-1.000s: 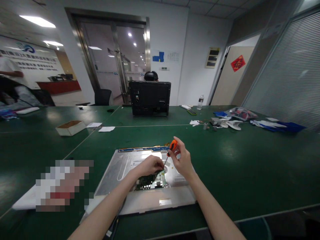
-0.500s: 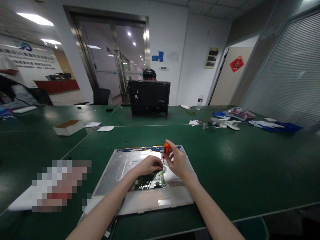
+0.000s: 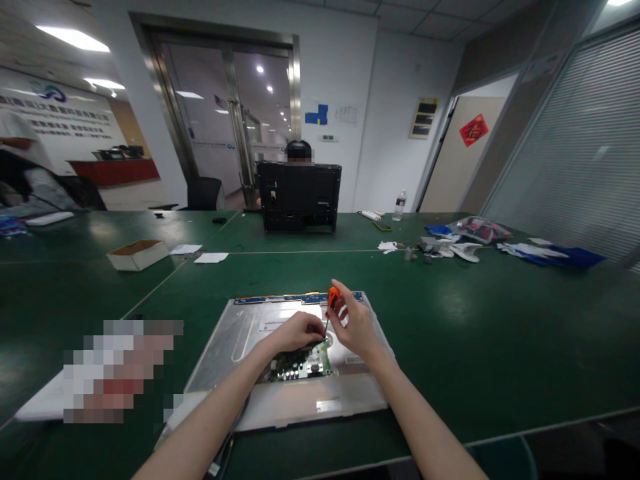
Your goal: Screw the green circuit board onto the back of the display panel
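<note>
Your right hand [image 3: 353, 327] clamped the screwdriver [image 3: 332, 297] at the board [image 3: 300, 365]; your left hand [image 3: 295, 331] rested there, grip unclear; the board seemingly wasn't off yet.

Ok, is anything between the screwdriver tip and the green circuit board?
Nothing visible does. The right hand holds the screwdriver with its tip down at the circuit board; the left hand rests on the board beside the shaft, not under it.
</note>
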`<state>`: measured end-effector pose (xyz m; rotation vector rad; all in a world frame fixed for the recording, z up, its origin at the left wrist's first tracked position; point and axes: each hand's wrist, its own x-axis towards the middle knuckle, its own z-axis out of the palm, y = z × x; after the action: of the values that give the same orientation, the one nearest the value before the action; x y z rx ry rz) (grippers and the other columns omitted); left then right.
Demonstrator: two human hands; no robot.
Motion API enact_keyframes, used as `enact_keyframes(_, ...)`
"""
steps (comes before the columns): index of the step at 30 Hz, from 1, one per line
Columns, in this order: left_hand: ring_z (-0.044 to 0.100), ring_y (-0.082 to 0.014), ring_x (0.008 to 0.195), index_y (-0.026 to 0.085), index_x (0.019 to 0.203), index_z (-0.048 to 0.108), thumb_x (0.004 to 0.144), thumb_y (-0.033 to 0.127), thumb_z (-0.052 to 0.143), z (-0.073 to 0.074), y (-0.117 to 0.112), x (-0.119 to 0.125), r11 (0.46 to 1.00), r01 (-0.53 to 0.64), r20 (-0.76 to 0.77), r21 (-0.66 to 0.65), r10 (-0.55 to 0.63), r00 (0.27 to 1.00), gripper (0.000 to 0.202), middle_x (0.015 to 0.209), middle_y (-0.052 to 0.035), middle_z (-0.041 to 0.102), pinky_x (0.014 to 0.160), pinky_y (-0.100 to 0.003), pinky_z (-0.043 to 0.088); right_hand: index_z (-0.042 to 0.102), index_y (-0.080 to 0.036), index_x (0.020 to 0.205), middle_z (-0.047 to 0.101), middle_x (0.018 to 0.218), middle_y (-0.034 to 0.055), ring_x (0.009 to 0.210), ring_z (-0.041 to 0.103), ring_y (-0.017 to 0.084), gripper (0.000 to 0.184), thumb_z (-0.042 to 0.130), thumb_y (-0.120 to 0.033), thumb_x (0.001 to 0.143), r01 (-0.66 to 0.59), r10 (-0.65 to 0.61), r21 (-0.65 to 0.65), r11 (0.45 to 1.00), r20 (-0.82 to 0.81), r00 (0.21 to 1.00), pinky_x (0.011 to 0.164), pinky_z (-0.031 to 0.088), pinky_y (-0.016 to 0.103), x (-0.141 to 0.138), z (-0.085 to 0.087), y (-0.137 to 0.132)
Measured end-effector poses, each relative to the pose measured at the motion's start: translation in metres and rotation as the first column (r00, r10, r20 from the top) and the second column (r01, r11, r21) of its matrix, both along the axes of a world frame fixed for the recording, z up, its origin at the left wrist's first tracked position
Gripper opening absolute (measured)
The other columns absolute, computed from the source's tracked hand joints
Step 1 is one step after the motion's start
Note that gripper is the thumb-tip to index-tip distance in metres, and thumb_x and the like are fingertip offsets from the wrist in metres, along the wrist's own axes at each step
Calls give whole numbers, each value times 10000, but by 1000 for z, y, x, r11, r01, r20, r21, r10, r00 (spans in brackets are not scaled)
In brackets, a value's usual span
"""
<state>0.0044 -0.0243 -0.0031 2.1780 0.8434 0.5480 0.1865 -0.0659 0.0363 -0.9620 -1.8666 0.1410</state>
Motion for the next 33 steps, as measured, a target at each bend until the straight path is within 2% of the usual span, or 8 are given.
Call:
enact_keyframes(5, 615, -150, 714, 137, 833, 703, 759, 120, 621, 3, -2, 0, 1000, -1, -7, -2, 1, 1000, 112, 783, -25, 701, 687, -220, 460, 420, -222, 1320, 624, 837, 21, 583, 534, 114, 494, 560, -256, 847, 15, -15, 44, 999, -8, 1000, 543, 459, 244, 0, -1, 3)
enact_keyframes(10, 616, -154, 739, 148, 855, 703, 771, 122, 610, 6, -4, 0, 1000, 0, -16, 9, 0, 1000, 128, 803, -22, 698, 706, -226, 459, 407, -227, 1331, 618, 864, 25, 604, 542, 116, 507, 561, -261, 848, -6, 5, 48, 999, 11, 1000, 550, 460, 247, 0, -1, 1)
enact_keyframes(15, 612, -155, 735, 148, 855, 701, 756, 96, 601, 4, -3, 0, 1000, -2, -22, 22, 2, 1000, 150, 797, -19, 699, 718, -229, 454, 367, -217, 1368, 615, 813, 15, 587, 540, 119, 563, 557, -228, 838, -12, 12, 27, 1000, 17, 1000, 547, 459, 246, 0, -1, 0)
enact_keyframes(23, 616, -156, 745, 149, 850, 703, 762, 107, 603, 4, -2, -1, 1000, 7, -22, 30, -6, 1000, 140, 811, -27, 703, 729, -230, 453, 429, -226, 1315, 615, 788, 2, 558, 529, 109, 507, 596, -268, 838, 32, -32, 0, 999, -21, 999, 529, 460, 241, 0, -7, 5)
enact_keyframes(33, 613, -154, 720, 149, 835, 706, 773, 139, 607, 4, -4, -1, 999, -4, -13, 35, 4, 1000, 118, 797, -25, 697, 702, -227, 451, 436, -236, 1276, 612, 776, -3, 567, 542, 123, 497, 626, -333, 828, 26, -26, 40, 999, -13, 1000, 517, 452, 252, 0, -8, 6)
